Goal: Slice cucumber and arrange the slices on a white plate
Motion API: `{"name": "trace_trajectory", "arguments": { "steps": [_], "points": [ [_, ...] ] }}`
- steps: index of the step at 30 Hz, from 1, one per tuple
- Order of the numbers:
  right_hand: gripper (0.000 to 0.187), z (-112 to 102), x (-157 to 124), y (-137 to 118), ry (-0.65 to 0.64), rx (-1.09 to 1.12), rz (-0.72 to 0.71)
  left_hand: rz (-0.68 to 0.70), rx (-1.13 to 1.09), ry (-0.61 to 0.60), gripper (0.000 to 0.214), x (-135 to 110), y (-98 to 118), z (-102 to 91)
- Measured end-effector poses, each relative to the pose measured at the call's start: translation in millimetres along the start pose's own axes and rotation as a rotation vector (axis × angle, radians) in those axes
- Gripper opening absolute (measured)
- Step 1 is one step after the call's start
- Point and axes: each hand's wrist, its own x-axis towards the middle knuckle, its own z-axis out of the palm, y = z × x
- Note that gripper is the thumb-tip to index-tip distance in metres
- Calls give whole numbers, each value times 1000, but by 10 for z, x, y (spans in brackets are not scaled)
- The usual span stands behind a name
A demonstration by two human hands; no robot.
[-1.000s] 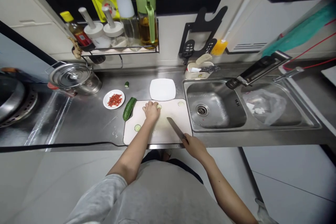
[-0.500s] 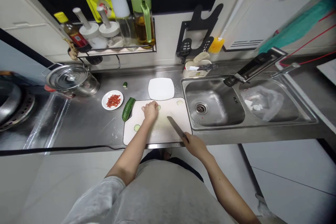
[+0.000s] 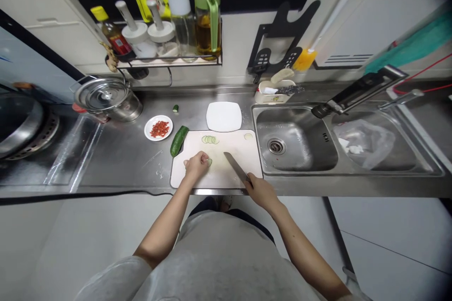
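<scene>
My right hand (image 3: pixel 262 192) grips the handle of a kitchen knife (image 3: pixel 236 166), whose blade points up and left over the white cutting board (image 3: pixel 228 181). Over the board's left half, my left hand (image 3: pixel 197 166) has its fingers pinched at a thin cucumber slice (image 3: pixel 209 162); the fingers partly cover it. Farther back on the board lies an overlapping row of cucumber slices (image 3: pixel 211 139). One pale slice (image 3: pixel 248 136) rests near the far right corner. A cut cucumber (image 3: pixel 179 141) leans at the board's left edge, and its small end piece (image 3: pixel 175 108) sits behind it.
Behind the board is a white square plate (image 3: pixel 224 116); to the left, a round plate (image 3: pixel 147 128) holds chopped red bits. A lidded pot (image 3: pixel 122 106) stands farther left. The steel sink (image 3: pixel 294 150) adjoins the board's right side, and a seasoning rack (image 3: pixel 165 62) hangs above.
My left hand has moved from the board's far side toward its near left, uncovering the row of slices. The knife stays nearly in place in my right hand. The view has shifted slightly.
</scene>
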Motion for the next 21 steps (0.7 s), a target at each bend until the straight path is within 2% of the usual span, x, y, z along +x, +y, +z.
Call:
{"name": "trace_trajectory", "arguments": {
  "steps": [5, 11, 21],
  "points": [
    [25, -24, -19, -140, -22, -49, -46, -16, 131, 78, 22, -14, -158, 68],
    [30, 22, -3, -304, -27, -125, -139, 17, 201, 164, 26, -7, -241, 100],
    [31, 25, 79, -517, -46, -214, -231, -36, 154, 115, 24, 57, -274, 65]
  ]
}}
